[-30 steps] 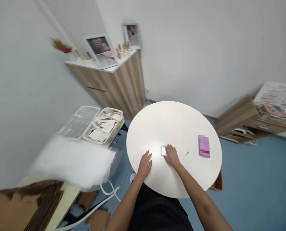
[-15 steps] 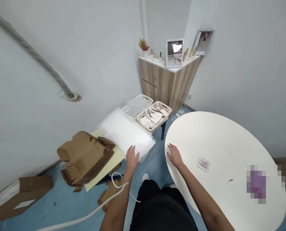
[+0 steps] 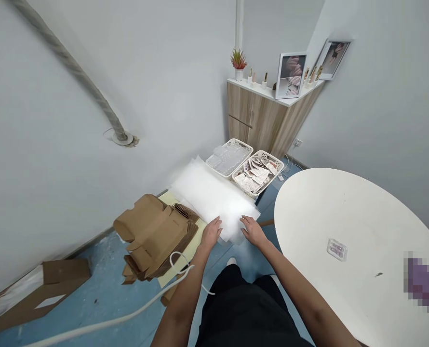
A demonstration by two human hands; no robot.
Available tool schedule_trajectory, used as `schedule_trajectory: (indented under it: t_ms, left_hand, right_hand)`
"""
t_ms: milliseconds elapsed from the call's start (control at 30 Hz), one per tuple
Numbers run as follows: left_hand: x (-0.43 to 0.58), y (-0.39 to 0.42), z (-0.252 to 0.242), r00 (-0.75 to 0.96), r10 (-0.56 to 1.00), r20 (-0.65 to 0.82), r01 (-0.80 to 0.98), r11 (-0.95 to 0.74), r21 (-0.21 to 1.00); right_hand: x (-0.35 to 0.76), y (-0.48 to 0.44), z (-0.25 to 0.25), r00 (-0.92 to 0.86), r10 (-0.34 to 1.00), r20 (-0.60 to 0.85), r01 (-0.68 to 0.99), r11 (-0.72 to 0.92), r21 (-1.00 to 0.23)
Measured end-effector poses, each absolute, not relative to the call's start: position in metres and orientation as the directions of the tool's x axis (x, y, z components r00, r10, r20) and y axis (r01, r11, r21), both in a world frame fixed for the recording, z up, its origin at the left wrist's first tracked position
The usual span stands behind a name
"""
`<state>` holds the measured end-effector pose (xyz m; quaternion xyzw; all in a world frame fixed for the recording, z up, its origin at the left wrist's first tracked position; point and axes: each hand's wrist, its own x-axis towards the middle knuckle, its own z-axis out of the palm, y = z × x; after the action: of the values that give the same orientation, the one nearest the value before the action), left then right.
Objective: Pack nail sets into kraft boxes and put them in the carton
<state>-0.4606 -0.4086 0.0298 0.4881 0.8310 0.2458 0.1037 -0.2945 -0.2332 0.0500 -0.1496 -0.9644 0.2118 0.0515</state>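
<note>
A stack of white translucent foam sheets (image 3: 209, 195) lies on a low yellow table (image 3: 180, 253). My left hand (image 3: 210, 232) rests with fingers stretched out on the near edge of the stack. My right hand (image 3: 252, 230) reaches the near right corner of the same stack, fingers spread and touching it. Neither hand holds anything. A small clear blister case (image 3: 336, 249) lies on the round white table (image 3: 362, 212) to my right.
Flattened brown cardboard boxes (image 3: 156, 233) are piled left of the foam. Two white baskets (image 3: 245, 164) sit behind it, one with packets. A wooden cabinet (image 3: 268, 113) with picture frames and a plant fills the corner. A white cable (image 3: 127, 315) and more cardboard (image 3: 33, 294) lie on the blue floor.
My view swung left from the round table to the low table. Both hands left the round table and the small case and now lie on the foam sheets.
</note>
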Motion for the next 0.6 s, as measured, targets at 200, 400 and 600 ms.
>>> schedule_trajectory:
  t_ms: [200,400,600]
  left_hand:
    - [-0.469,-0.399,0.069,-0.574,0.813,0.099,0.709,0.433,0.556]
    - [-0.448,-0.358,0.127,-0.629,0.755,0.186,0.598,0.318,0.736]
    - [-0.381,-0.293,0.156,-0.513,0.847,0.139,0.354,0.061,0.933]
  right_hand:
    - [-0.316,-0.256,0.068,-0.88,0.47,0.069,0.362,0.758,-0.543]
    - [-0.311,-0.26,0.084,-0.799,0.602,-0.015,0.391,0.499,-0.774]
    - [-0.279,-0.245,0.093,-0.738,0.675,-0.016,0.195,0.19,-0.962]
